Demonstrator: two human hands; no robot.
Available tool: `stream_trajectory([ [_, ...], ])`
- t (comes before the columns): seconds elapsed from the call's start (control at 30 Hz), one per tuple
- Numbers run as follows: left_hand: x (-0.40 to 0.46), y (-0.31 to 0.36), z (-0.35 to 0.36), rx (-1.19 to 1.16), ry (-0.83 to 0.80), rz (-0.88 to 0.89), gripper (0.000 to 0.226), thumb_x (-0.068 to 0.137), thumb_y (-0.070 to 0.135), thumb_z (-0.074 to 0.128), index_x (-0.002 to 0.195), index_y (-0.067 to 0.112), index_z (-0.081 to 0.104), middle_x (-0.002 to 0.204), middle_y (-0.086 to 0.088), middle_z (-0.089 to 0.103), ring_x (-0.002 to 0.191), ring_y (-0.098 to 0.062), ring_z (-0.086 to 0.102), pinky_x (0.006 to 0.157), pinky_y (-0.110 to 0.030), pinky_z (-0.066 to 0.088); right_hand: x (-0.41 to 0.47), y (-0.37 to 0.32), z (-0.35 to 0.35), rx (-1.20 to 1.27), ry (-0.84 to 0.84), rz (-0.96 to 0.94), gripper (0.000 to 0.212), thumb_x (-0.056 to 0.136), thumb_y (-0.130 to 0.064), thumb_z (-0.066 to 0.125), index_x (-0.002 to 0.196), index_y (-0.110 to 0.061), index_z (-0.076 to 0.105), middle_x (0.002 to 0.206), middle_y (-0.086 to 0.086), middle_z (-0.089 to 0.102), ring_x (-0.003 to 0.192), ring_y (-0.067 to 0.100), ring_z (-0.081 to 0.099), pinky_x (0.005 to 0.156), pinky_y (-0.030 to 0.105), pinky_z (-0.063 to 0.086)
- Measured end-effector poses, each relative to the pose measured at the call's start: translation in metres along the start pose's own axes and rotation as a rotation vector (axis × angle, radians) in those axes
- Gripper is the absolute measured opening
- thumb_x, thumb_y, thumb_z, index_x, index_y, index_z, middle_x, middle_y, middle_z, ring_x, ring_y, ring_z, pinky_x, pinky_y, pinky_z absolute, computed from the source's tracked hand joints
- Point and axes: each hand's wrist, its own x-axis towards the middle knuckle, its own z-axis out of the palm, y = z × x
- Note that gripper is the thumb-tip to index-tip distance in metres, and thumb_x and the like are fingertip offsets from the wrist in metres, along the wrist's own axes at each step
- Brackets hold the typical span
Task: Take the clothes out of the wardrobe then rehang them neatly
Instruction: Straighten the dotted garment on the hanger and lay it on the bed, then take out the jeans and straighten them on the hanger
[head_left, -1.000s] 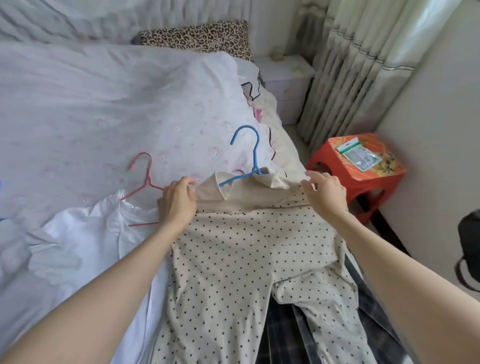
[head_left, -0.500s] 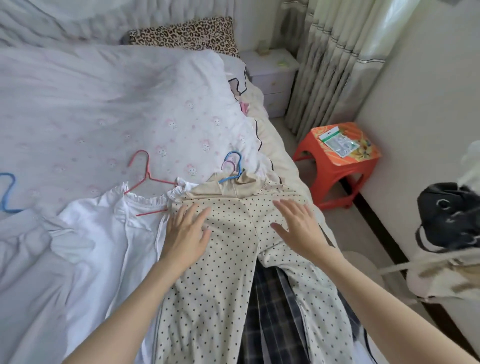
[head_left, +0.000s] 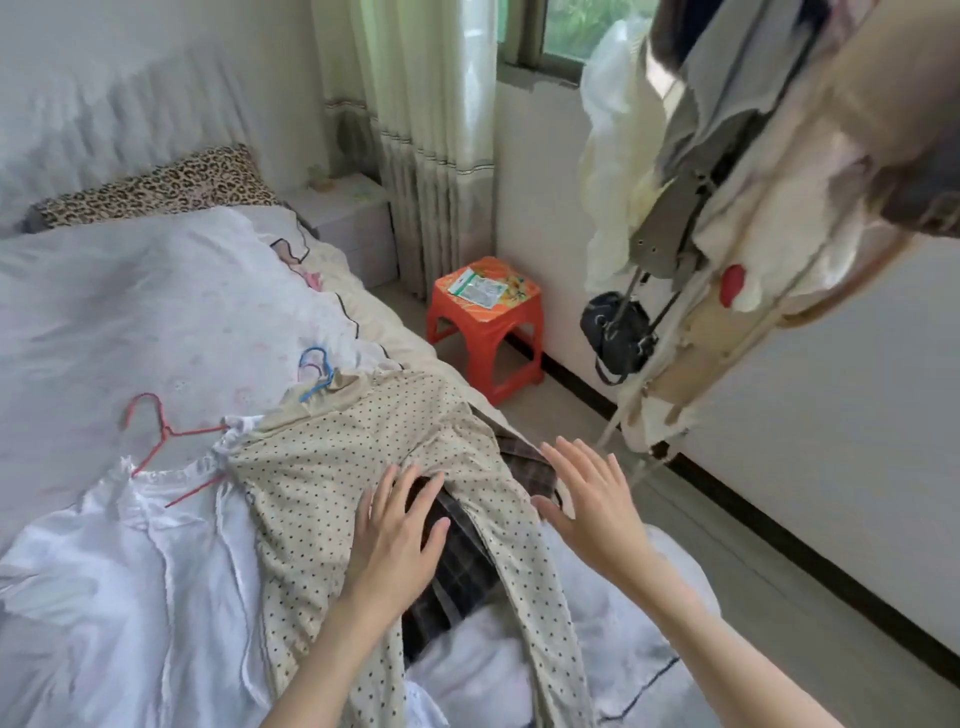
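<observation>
Polka-dot garment (head_left: 332, 467) lies flat on the bed (head_left: 130, 322), on a blue hanger (head_left: 317, 371). Left hand (head_left: 397, 530) rests flat, fingers spread, above it; right hand (head_left: 592, 499) hovers flat, holding nothing.

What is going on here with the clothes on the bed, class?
A person is laying out clothes on a bed. Both hands are open and flat: the left hand rests on the polka-dot garment, which sits on a blue hanger; the right hand hovers at its edge. A white garment on a red hanger lies alongside. Nothing is being gripped.
</observation>
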Motion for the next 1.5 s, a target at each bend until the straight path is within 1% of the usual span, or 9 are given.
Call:
stream_trajectory([
  [0.17,-0.038,0.079,0.023,-0.111,-0.133,0.212,0.077,0.078,0.062,0.006,0.144,0.028,0.030,0.154,0.001,0.018,0.143,-0.018,0.003,0.112,-0.038,-0.002,-0.120,0.028,-0.026,-0.084,0.076,0.262,0.059,0.083,-0.054,0.036,0.127,-0.019,0.053,0.130,0.006,0.057,0.121,0.029,0.053,0.096,0.055,0.038],
  [0.23,-0.051,0.107,0.032,-0.101,-0.194,0.313,0.073,0.081,0.059,0.013,0.140,0.025,0.039,0.150,-0.006,0.030,0.142,-0.026,0.016,0.113,-0.041,0.007,-0.169,0.036,-0.033,-0.097,0.087,0.380,0.058,0.082,-0.053,0.037,0.124,-0.018,0.054,0.126,0.006,0.059,0.117,0.030,0.056,0.090,0.056,0.043],
  [0.33,-0.067,0.148,0.043,-0.053,-0.225,0.474,0.057,0.084,0.049,0.031,0.126,0.021,0.057,0.131,-0.010,0.055,0.125,-0.034,0.047,0.100,-0.052,0.035,-0.242,0.047,-0.042,-0.115,0.109,0.551,0.060,0.084,-0.056,0.035,0.123,-0.017,0.057,0.125,0.006,0.060,0.116,0.029,0.057,0.090,0.056,0.043],
  [0.5,-0.105,0.224,0.055,-0.083,-0.270,0.703,0.047,0.081,0.043,0.039,0.119,0.023,0.058,0.122,-0.011,0.060,0.116,-0.036,0.055,0.089,-0.054,0.046,-0.357,0.058,-0.059,-0.082,0.225,0.790,0.059,0.083,-0.052,0.039,0.125,-0.015,0.057,0.128,0.008,0.058,0.119,0.030,0.054,0.093,0.058,0.039],
  [0.57,-0.125,0.253,0.065,-0.102,-0.299,0.781,0.047,0.081,0.044,0.038,0.120,0.024,0.056,0.123,-0.010,0.060,0.117,-0.036,0.054,0.091,-0.054,0.044,-0.402,0.060,-0.066,-0.062,0.283,0.880,0.061,0.083,-0.052,0.038,0.128,-0.015,0.055,0.132,0.009,0.055,0.124,0.030,0.050,0.098,0.058,0.034],
  [0.73,-0.190,0.334,0.091,-0.087,-0.351,0.984,0.054,0.082,0.046,0.034,0.121,0.019,0.061,0.124,-0.014,0.059,0.118,-0.038,0.052,0.092,-0.055,0.044,-0.526,0.066,-0.080,-0.050,0.391,1.139,0.059,0.092,-0.045,0.043,0.144,-0.022,0.030,0.152,0.000,0.026,0.143,0.018,0.016,0.115,0.042,0.003],
  [0.87,-0.259,0.406,0.112,-0.119,-0.405,1.110,0.055,0.083,0.044,0.032,0.120,0.017,0.062,0.124,-0.015,0.060,0.119,-0.041,0.051,0.090,-0.052,0.044,-0.621,0.067,-0.097,-0.035,0.376,1.347,0.057,0.096,-0.045,0.037,0.147,-0.026,0.019,0.155,-0.005,0.014,0.144,0.012,0.007,0.115,0.039,-0.002],
  [1.2,-0.432,0.555,0.138,-0.174,-0.522,1.489,0.055,0.085,0.040,0.030,0.122,0.014,0.060,0.123,-0.015,0.060,0.118,-0.043,0.051,0.090,-0.054,0.044,-0.806,0.056,-0.133,-0.142,0.631,1.633,0.078,0.079,-0.058,0.017,0.140,-0.014,0.040,0.147,0.009,0.037,0.138,0.026,0.030,0.112,0.049,0.020],
  [1.5,-0.504,0.663,0.153,-0.200,-0.538,1.773,0.048,0.085,0.035,0.033,0.119,0.015,0.061,0.119,-0.013,0.062,0.113,-0.040,0.056,0.086,-0.050,0.047,-0.889,0.063,-0.169,-0.223,0.647,1.834,0.054,0.094,-0.039,0.037,0.141,-0.013,0.037,0.147,0.008,0.036,0.138,0.026,0.029,0.113,0.049,0.017],
])
